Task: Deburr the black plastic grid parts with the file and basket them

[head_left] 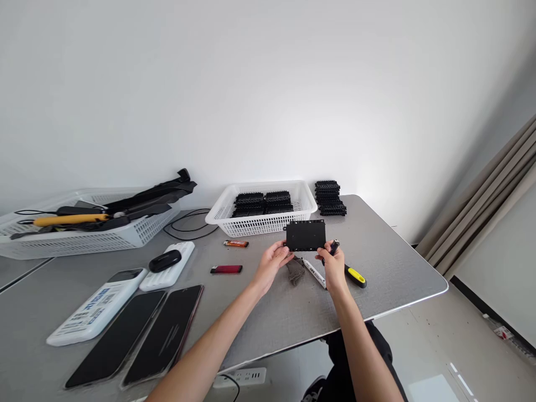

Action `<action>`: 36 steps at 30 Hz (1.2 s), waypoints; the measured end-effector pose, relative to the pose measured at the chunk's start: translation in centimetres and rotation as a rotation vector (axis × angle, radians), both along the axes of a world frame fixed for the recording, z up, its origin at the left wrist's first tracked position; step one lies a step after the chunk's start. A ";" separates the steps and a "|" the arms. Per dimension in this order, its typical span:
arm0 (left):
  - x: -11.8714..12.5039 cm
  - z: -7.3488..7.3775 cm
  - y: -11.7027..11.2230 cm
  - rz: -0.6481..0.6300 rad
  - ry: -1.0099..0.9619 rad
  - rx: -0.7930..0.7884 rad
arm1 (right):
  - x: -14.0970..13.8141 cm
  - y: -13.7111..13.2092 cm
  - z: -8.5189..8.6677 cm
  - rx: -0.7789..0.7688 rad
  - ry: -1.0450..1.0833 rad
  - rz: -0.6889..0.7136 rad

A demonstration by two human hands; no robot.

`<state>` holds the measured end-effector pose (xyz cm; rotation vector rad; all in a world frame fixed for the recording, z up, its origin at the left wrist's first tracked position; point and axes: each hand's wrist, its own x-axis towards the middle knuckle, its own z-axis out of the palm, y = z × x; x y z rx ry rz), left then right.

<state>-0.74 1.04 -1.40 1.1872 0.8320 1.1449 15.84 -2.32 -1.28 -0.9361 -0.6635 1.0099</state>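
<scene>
A flat black plastic panel (305, 235) with small tabs along its edges is held up over the table. My left hand (272, 262) pinches its lower left corner. My right hand (334, 265) grips the lower right corner and also holds a dark lighter (334, 246) with a metal top, partly hidden by the fingers. Below the panel, on the table, are a white marker (315, 273) and a crumpled grey-brown cloth (295, 272). To the right of my right hand lies a tool with a yellow and black handle (355, 276), its other end hidden.
A white basket (259, 226) of black panels stands at the back, beside a stack of them (329, 198). Left are a tool basket (154, 229), power banks (98, 307), phones (165, 335), an orange lighter (236, 243) and a red lighter (226, 269). The table edge (402, 306) runs at right.
</scene>
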 end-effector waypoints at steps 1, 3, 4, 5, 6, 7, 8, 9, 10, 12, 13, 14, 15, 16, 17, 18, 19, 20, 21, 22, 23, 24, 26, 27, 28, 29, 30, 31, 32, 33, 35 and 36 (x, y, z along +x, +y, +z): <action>0.0 -0.1 0.1 0.013 -0.003 0.001 | 0.0 0.0 0.0 0.007 -0.011 0.006; -0.1 -0.3 0.2 0.026 0.007 0.010 | 0.1 0.1 -0.1 0.016 -0.038 0.024; -0.1 -0.3 0.2 0.034 0.024 0.024 | 0.1 0.1 -0.1 0.017 -0.053 0.031; -0.1 -0.3 0.2 0.044 0.042 0.042 | 0.1 0.1 -0.2 0.016 -0.065 0.037; -0.1 -0.3 0.2 0.056 0.056 0.059 | 0.1 0.1 -0.2 0.013 -0.075 0.039; -0.1 -0.3 0.2 0.067 0.064 0.069 | 0.2 0.1 -0.2 0.010 -0.081 0.041; -0.1 -0.3 0.2 0.080 0.063 0.072 | 0.2 0.1 -0.2 0.007 -0.083 0.043; -0.1 -0.2 0.1 0.091 0.057 0.069 | 0.2 0.1 -0.2 0.004 -0.083 0.050; -0.1 -0.2 0.1 0.101 0.049 0.062 | 0.2 0.1 -0.2 0.003 -0.083 0.057; -0.2 -0.1 0.1 0.112 0.035 0.051 | 0.3 0.1 -0.1 0.004 -0.081 0.065; -0.2 0.0 0.1 0.112 0.031 0.050 | 0.3 0.0 -0.1 0.005 -0.081 0.066; -0.2 0.1 0.1 0.107 0.031 0.050 | 0.3 0.0 -0.1 0.004 -0.081 0.063; -0.2 0.1 0.0 0.099 0.036 0.050 | 0.4 0.0 -0.1 0.003 -0.080 0.058; -0.2 0.2 0.0 0.090 0.043 0.050 | 0.4 0.1 -0.1 0.002 -0.081 0.055; -0.1 0.2 -0.1 0.080 0.051 0.048 | 0.4 0.1 -0.1 0.004 -0.085 0.054; -0.1 0.3 -0.1 0.069 0.060 0.045 | 0.3 0.1 -0.1 0.008 -0.092 0.053; -0.1 0.3 -0.2 0.062 0.067 0.042 | 0.3 0.1 -0.2 0.016 -0.104 0.052; 0.0 0.3 -0.2 0.058 0.070 0.039 | 0.3 0.2 -0.3 0.025 -0.122 0.050; 0.0 0.3 -0.3 0.057 0.070 0.038 | 0.2 0.2 -0.4 0.033 -0.147 0.047; 0.0 0.3 -0.3 0.063 0.067 0.041 | 0.2 0.3 -0.5 0.038 -0.179 0.036; 0.0 0.3 -0.3 0.073 0.063 0.048 | 0.2 0.3 -0.6 0.039 -0.213 0.017; 0.0 0.3 -0.3 0.089 0.060 0.059 | 0.3 0.3 -0.7 0.036 -0.245 -0.015; 0.0 0.2 -0.2 0.124 0.054 0.083 | 0.4 0.3 -0.8 0.024 -0.293 -0.101; -0.1 0.1 -0.1 0.139 0.051 0.092 | 0.4 0.2 -0.8 0.019 -0.306 -0.136; -0.1 0.0 0.0 0.153 0.047 0.098 | 0.5 0.1 -0.7 0.016 -0.309 -0.153; -0.1 -0.1 0.0 0.165 0.042 0.101 | 0.4 0.1 -0.7 0.014 -0.306 -0.145; -0.1 -0.1 0.1 0.175 0.036 0.105 | 0.3 0.0 -0.6 0.012 -0.296 -0.115; -0.1 -0.2 0.2 0.182 0.033 0.110 | 0.2 -0.1 -0.5 0.008 -0.280 -0.069; -0.1 -0.2 0.2 0.189 0.031 0.116 | 0.0 -0.1 -0.3 0.003 -0.254 -0.017; 0.0 -0.3 0.3 0.195 0.030 0.123 | -0.3 -0.2 -0.1 -0.005 -0.219 0.043; 0.0 -0.2 0.3 0.203 0.032 0.139 | -0.9 -0.3 0.1 -0.026 -0.127 0.189; 0.1 -0.1 0.2 0.205 0.036 0.148 | -1.2 -0.3 0.2 -0.040 -0.073 0.269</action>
